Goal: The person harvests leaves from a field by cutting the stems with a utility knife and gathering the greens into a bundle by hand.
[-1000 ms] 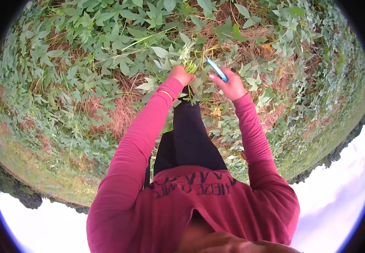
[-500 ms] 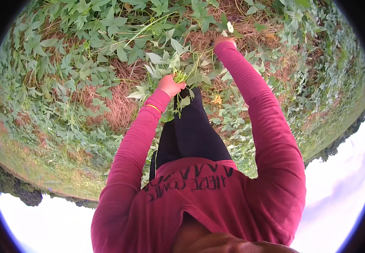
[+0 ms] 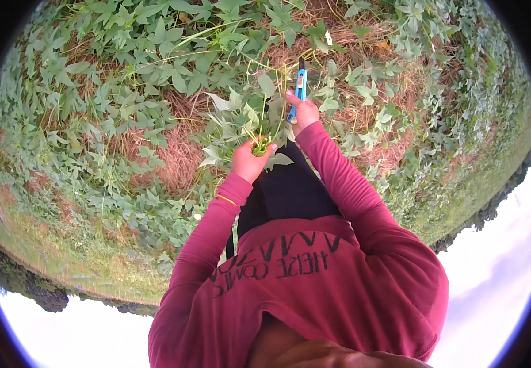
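In the leafy bed just ahead of your dark trousers (image 3: 287, 193), your left hand (image 3: 250, 162) is curled around a bunch of cut-looking green stems (image 3: 260, 146), their ends bunched at the top of your fist and the leaves (image 3: 232, 122) spreading beyond it. Your right hand (image 3: 306, 114) is closed on a blue cutter (image 3: 300, 87), its dark tip pointing away from you, with a thin vine (image 3: 286, 78) running close beside your thumb. You may be pinching that vine as well; the view does not settle it.

To gather stems well, you would do best to grip the bunch firmly but without crushing it, ends level, leaves lying one way. Any cut should be short and clean, the blade travelling away from your left hand, which sits just below and to the left of the cutter. Bringing a new stem to the bunch, turn the tip outward first; the two hands are near each other.

As for writing, your red shirt (image 3: 345, 294) carries large dark lettering across the front, appearing turned over from this angle. Any marking on the cutter is too small to make out.
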Available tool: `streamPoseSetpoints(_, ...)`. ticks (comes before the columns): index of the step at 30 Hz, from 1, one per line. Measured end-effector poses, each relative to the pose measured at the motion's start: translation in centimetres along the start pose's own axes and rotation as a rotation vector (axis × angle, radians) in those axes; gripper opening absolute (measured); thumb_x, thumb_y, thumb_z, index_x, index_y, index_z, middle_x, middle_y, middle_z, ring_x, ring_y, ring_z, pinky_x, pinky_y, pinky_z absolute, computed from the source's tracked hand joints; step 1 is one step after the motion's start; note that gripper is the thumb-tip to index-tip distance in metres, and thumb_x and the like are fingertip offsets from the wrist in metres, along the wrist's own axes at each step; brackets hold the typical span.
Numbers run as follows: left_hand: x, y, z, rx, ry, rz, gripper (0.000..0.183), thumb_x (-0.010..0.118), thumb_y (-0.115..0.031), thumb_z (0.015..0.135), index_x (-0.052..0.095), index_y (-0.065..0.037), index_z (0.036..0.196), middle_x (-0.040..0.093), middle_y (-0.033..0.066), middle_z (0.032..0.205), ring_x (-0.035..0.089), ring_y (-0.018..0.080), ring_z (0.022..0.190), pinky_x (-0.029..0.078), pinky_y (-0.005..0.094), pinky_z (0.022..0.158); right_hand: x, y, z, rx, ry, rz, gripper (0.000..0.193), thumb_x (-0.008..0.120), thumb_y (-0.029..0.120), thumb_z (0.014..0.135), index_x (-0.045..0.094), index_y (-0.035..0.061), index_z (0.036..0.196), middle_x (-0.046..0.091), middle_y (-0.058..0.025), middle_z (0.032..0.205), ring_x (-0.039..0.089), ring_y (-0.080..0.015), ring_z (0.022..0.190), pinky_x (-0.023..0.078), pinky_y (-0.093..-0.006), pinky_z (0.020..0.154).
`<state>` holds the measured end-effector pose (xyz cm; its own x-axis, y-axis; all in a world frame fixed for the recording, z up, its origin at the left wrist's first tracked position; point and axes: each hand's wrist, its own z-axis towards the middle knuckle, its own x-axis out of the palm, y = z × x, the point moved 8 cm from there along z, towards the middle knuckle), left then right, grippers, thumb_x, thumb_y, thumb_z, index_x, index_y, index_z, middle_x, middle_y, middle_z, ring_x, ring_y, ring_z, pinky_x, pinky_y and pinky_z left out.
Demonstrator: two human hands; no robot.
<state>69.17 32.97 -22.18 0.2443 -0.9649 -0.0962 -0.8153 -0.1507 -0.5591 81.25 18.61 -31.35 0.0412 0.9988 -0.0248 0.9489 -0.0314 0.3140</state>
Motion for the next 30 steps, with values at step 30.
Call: streamPoseSetpoints(30, -14.9, 8.7, -9.1, -0.299, 0.058, -0.269, 0.028, 0.076, -0.012, 0.087, 0.069, -0.001, 0.112, 0.073, 0.0084, 0.100, 0.067, 0.0131, 0.089, 0.052, 0.0282, 0.087, 24.2, 7.8, -0.7, -0.772, 0.417, -0.567, 0.019, 0.059, 0.000, 0.095, 0.066, -0.0027, 0.112, 0.071, -0.0076, 0.100, 0.068, -0.0121, 0.084, 0.056, -0.0262, 0.078)
